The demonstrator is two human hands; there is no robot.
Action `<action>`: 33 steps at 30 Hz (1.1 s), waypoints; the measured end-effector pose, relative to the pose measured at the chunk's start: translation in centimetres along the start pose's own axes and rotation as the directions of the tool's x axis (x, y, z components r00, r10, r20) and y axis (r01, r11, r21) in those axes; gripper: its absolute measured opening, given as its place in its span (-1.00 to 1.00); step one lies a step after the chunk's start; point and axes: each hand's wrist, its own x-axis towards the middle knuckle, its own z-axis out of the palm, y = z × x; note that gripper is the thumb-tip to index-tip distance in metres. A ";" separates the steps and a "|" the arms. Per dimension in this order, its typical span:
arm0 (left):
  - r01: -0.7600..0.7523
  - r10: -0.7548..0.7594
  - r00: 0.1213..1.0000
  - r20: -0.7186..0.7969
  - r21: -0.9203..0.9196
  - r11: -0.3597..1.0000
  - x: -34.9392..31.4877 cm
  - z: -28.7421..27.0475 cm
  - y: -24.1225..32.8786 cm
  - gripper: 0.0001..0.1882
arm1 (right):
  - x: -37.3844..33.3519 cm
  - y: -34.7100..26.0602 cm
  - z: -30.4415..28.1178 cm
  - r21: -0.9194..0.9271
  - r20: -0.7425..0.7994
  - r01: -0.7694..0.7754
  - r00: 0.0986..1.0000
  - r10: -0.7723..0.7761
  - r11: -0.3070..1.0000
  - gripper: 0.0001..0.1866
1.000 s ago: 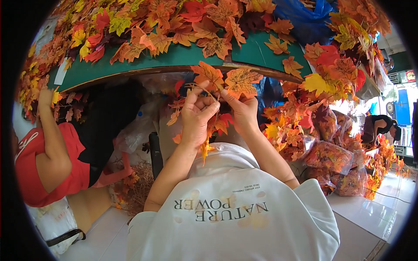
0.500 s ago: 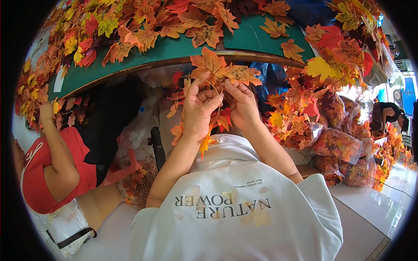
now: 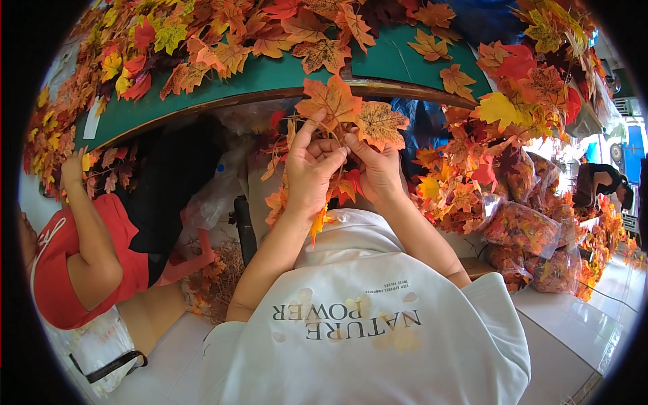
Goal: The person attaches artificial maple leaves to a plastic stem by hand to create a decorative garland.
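My left hand (image 3: 312,169) is closed on the thin stem of an artificial maple-leaf garland, fingers curled and thumb pressed in. Just past its fingertips stands an orange leaf (image 3: 329,102). Close beside it, my right hand (image 3: 378,174) pinches the base of a speckled orange-brown maple leaf (image 3: 382,125), which fans out above the fingers. The fingertips of both hands nearly meet, and the exact join of stem and leaf is hidden between them. Below the left hand hang red leaves (image 3: 347,185) and a yellow-orange leaf (image 3: 320,221).
A green-topped table (image 3: 270,79) lies ahead, heaped with artificial autumn leaves (image 3: 229,40). Leaf bunches (image 3: 466,169) hang at the right, above clear bags of leaves (image 3: 523,223). At the left sits a co-worker in a red shirt (image 3: 94,263). Another person (image 3: 603,183) bends over at far right.
The speckled leaf has turned from lying sideways to facing up more broadly, as my right hand shifted slightly. My left hand keeps its grip on the stem.
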 end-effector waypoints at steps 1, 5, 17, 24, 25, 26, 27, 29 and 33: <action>-0.004 0.004 1.000 -0.002 -0.002 1.000 0.0 -0.1 -0.1 -0.35 | -0.1 0.0 0.1 -0.002 0.004 -0.001 1.000 0.001 1.000 -0.83; -0.050 0.050 0.998 0.029 -0.001 0.999 0.0 -0.5 -0.3 -0.29 | -0.9 -0.2 0.3 0.037 -0.067 -0.039 0.997 0.041 0.999 -0.72; -0.023 0.012 0.983 0.183 0.058 0.998 0.1 -1.2 0.2 -0.27 | -1.1 1.1 -1.2 0.110 0.013 -0.044 0.999 0.042 0.993 -0.76; 0.024 -0.035 0.986 0.161 0.067 0.997 0.2 -1.6 -0.1 -0.28 | -1.0 1.2 -2.1 0.076 0.073 -0.094 0.993 0.089 0.993 -0.75; 0.017 -0.033 0.986 0.166 0.097 0.995 0.3 -1.7 -0.2 -0.28 | -0.9 1.4 -2.3 0.094 0.064 -0.085 0.995 0.079 0.992 -0.74; 0.010 -0.032 0.985 0.170 0.126 0.992 0.4 -1.7 -0.2 -0.28 | -0.9 1.5 -2.5 0.113 0.054 -0.076 0.996 0.070 0.991 -0.73; 0.008 -0.030 0.985 0.170 0.125 0.992 0.4 -1.8 -0.2 -0.28 | -0.9 1.4 -2.4 0.111 0.055 -0.075 0.996 0.069 0.991 -0.73; 0.004 -0.023 0.989 0.149 0.121 0.993 0.4 -1.9 0.0 -0.28 | -1.0 1.2 -2.0 0.121 0.091 -0.099 0.992 0.088 0.988 -0.72; -0.006 -0.020 0.990 0.141 0.183 0.983 0.4 -2.5 -0.2 -0.29 | -1.2 1.2 -2.1 0.108 0.109 -0.170 0.981 0.158 0.979 -0.74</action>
